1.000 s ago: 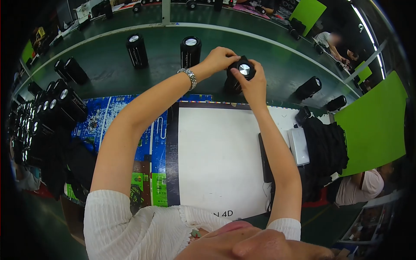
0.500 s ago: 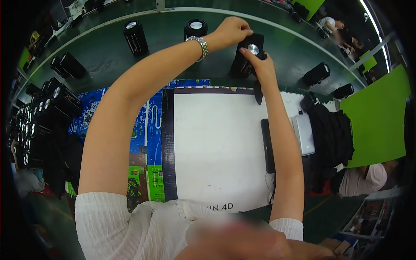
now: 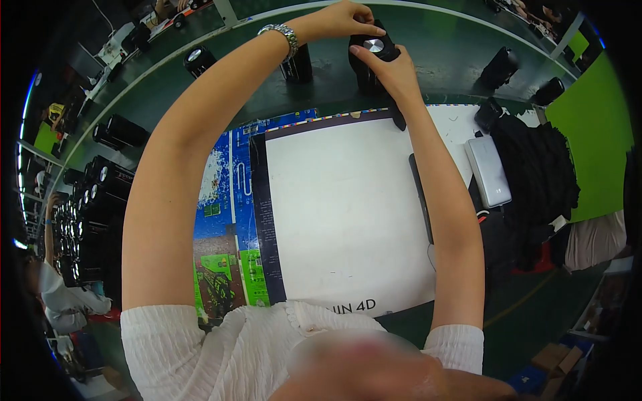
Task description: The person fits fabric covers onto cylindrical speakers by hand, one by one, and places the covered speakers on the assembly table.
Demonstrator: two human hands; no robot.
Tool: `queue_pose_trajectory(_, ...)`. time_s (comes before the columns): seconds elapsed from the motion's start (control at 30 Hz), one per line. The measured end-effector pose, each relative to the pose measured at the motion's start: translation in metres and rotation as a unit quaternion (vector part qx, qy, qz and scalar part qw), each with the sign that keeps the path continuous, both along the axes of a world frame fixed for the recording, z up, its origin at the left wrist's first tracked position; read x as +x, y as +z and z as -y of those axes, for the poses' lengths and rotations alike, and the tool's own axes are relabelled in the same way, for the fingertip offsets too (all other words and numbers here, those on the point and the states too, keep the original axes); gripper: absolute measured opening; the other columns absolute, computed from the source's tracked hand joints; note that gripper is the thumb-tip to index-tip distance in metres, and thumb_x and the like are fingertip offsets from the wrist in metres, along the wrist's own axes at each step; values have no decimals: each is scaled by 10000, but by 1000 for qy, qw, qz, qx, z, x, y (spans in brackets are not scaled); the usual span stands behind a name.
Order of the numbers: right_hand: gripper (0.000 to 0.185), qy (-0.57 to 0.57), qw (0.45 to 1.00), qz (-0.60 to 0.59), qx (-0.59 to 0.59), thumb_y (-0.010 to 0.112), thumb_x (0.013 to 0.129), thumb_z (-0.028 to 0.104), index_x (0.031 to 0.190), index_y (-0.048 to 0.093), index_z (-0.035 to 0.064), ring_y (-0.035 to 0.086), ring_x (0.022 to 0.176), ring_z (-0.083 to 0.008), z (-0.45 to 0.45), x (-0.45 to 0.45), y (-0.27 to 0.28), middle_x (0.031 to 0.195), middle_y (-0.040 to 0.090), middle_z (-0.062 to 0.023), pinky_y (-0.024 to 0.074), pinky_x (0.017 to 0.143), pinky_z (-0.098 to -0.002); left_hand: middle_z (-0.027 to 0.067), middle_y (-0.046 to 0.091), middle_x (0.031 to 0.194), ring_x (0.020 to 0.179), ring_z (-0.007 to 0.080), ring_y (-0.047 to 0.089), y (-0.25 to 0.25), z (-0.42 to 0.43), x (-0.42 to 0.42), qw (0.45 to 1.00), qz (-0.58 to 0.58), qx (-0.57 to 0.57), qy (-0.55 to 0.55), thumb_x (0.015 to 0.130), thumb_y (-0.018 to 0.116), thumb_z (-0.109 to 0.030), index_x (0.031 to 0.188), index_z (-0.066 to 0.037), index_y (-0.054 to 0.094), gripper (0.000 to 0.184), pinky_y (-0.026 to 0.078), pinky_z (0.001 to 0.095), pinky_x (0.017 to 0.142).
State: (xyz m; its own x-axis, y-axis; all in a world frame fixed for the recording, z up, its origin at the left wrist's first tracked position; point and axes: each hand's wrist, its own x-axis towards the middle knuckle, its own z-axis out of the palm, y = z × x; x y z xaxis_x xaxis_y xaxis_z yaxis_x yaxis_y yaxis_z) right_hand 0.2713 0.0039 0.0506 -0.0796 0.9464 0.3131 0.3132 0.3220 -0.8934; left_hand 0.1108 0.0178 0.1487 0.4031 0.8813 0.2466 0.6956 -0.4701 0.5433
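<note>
A black cylindrical speaker [image 3: 365, 75] with a silver round disc on its end stands at the far side of the work surface. My right hand [image 3: 393, 68] is wrapped round its near right side, thumb on the rim by the disc. At the top, my left hand [image 3: 346, 19] has its fingers curled and its thumb by the far rim; what it pinches is hidden. A dark strip [image 3: 399, 121] hangs below my right wrist. Another black speaker [image 3: 298, 67] stands just left, partly behind my left wrist.
A white sheet [image 3: 344, 214] lies before me over blue printed board [image 3: 237, 174]. More black speakers [image 3: 110, 180] crowd the left; others [image 3: 499, 67] stand far right. A white power bank [image 3: 488, 172] lies beside black cloth [image 3: 538, 164]. A green panel [image 3: 598, 147] rises at right.
My view has shifted, so the speaker and both hands sit higher in the picture. My left hand's fingers have come closer over the speaker's top. My right hand keeps its grip.
</note>
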Motion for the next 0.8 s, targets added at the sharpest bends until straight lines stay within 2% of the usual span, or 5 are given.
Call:
queue_pose_trajectory(0.27, 765, 20, 997, -52, -55, 781, 618, 574, 979, 574, -67, 654, 747, -182, 14, 25, 20, 808, 654, -131, 506, 665, -263, 98, 653, 942, 813, 138, 570, -7, -14, 6, 994, -88, -61, -29, 905, 516, -532, 1100, -16, 636, 565, 454, 265, 755)
queue_pose_trajectory(0.3, 747, 6, 998, -45, -42, 764, 622, 594, 975, 596, -43, 661, 753, -196, 8, 26, 12, 808, 663, -129, 509, 672, -276, 54, 597, 723, 701, 119, 527, 4, -10, 5, 994, 7, -96, -45, 894, 609, -304, 846, 33, 652, 343, 436, 285, 635)
queue_pose_trajectory(0.43, 774, -52, 997, 37, 47, 722, 600, 675, 976, 629, 5, 679, 798, -267, -9, 20, -7, 833, 681, -147, 521, 727, -350, 228, 616, 793, 814, 398, 588, 7, 2, 27, 930, -285, 231, -25, 823, 584, -169, 742, 26, 619, 215, 461, 434, 753)
queue_pose_trajectory(0.67, 821, -28, 998, 55, 13, 700, 586, 718, 961, 640, -10, 675, 842, -269, -13, 40, -4, 825, 681, -154, 513, 768, -336, 234, 602, 729, 703, 379, 588, -10, 6, 41, 973, -31, 229, -16, 832, 588, -170, 763, 61, 619, 243, 459, 423, 661)
queue_pose_trajectory(0.8, 515, 23, 999, -40, -13, 731, 735, 445, 920, 617, -22, 595, 681, -160, 5, 47, 16, 751, 639, -88, 457, 612, -290, 242, 613, 720, 629, 216, 598, -10, 4, 41, 984, 42, 169, -41, 841, 591, -171, 847, 79, 638, 255, 462, 345, 613)
